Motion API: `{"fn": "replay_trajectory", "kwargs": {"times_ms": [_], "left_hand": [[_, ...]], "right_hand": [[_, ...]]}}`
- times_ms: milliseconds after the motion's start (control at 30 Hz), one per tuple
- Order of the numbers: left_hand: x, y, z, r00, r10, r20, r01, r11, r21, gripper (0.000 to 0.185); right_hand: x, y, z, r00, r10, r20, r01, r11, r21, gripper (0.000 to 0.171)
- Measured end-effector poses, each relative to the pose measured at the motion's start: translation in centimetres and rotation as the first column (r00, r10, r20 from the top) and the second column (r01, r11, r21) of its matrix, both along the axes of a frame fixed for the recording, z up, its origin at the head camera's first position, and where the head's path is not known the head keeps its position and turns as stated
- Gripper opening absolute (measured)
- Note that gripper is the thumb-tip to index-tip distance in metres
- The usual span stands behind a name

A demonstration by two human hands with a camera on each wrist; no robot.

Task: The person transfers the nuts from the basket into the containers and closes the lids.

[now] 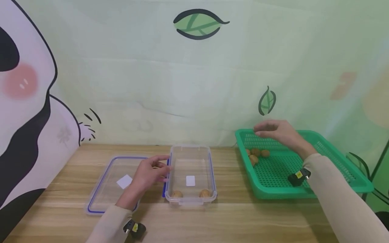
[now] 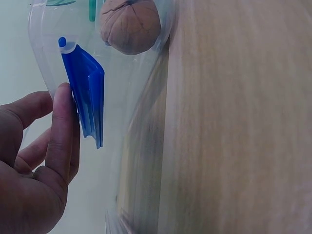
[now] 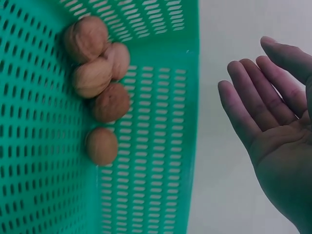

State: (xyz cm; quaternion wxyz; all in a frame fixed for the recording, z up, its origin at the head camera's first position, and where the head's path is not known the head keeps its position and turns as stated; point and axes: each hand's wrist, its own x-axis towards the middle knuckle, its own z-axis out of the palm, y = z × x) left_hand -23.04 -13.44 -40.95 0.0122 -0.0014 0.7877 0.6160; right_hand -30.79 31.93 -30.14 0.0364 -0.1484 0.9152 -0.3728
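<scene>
A clear plastic food box [image 1: 190, 165] with blue side clips stands uncovered on the table. Two walnuts lie at its near end, one walnut [image 1: 205, 193] on the right and another walnut [image 1: 177, 194] on the left. My left hand [image 1: 151, 173] touches the box's left side, its fingers by the blue clip [image 2: 87, 92] that hangs down. Above the green basket [image 1: 258, 189] my right hand [image 1: 278, 133] is raised, holding nothing, its fingers extended in the right wrist view. Several walnuts [image 3: 102, 146] are gathered in the basket's far left corner.
Left of the box lies its clear lid [image 1: 100, 189] with a blue seal and a white label, partly behind my left forearm. A printed cloth backdrop [image 1: 136, 84] rises right behind the wooden table [image 1: 182, 222]. Dark cables [image 1: 377, 189] run beside the basket at right.
</scene>
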Motion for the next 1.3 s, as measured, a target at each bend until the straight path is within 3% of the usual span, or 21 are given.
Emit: {"fn": "replay_trajectory", "kwargs": {"times_ms": [467, 1300], "left_hand": [[0.1, -0.1, -0.1, 1.000, 0.002, 0.002, -0.002, 1.000, -0.020, 0.047], [0.0, -0.1, -0.2, 1.000, 0.006, -0.005, -0.006, 1.000, -0.029, 0.047]], "right_hand": [[-1.4, 2.1, -2.1, 0.998, -0.027, 0.050, 0.023, 0.996, 0.082, 0.050], [-3.0, 3.9, -5.0, 0.995, 0.036, 0.091, -0.056, 0.971, 0.232, 0.046]]}}
